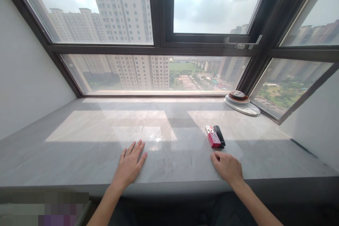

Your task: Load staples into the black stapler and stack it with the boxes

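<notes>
My left hand point(129, 164) lies flat on the grey marbled windowsill point(169, 162), palm down with the fingers stretched out and a little apart, holding nothing. My right hand point(228, 166) rests on the sill as a loose fist, fingers curled in, and I see nothing in it. Just beyond the fist lies a small red and white box point(213, 137). A black stapler point(219, 136) sits right against the box's right side. Neither hand touches them.
Near the right window corner is a stack of plates point(239, 102), the lowest one oval. Dark window frames point(159, 50) bound the far side. White walls point(26, 70) close in the left and right. The sill's front edge point(169, 183) runs close to my wrists.
</notes>
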A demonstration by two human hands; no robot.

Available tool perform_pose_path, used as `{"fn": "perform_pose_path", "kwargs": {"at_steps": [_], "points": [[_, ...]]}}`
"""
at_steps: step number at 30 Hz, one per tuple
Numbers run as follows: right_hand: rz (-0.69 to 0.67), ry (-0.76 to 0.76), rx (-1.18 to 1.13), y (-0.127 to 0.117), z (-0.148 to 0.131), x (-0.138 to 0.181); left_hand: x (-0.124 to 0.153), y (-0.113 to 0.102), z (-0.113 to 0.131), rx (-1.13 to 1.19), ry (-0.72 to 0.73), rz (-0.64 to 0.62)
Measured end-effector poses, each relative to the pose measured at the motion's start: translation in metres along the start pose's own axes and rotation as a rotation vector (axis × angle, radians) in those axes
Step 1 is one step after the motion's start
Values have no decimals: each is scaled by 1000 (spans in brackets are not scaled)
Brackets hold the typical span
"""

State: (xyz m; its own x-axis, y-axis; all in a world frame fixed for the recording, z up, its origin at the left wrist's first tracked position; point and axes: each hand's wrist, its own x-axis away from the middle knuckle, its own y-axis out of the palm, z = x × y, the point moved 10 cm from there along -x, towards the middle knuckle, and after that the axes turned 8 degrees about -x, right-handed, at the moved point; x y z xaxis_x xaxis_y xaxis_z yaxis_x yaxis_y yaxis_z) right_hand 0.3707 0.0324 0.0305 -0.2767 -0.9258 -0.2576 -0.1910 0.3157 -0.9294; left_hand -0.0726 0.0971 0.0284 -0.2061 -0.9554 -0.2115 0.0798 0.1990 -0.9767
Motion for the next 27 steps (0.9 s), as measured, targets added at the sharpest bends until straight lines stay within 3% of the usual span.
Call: {"fn": "perform_pose_path", "kwargs": {"at_steps": [27], "points": [[10,21,-18,-7,0,7,6,-6,3,7,-13,22]]}}
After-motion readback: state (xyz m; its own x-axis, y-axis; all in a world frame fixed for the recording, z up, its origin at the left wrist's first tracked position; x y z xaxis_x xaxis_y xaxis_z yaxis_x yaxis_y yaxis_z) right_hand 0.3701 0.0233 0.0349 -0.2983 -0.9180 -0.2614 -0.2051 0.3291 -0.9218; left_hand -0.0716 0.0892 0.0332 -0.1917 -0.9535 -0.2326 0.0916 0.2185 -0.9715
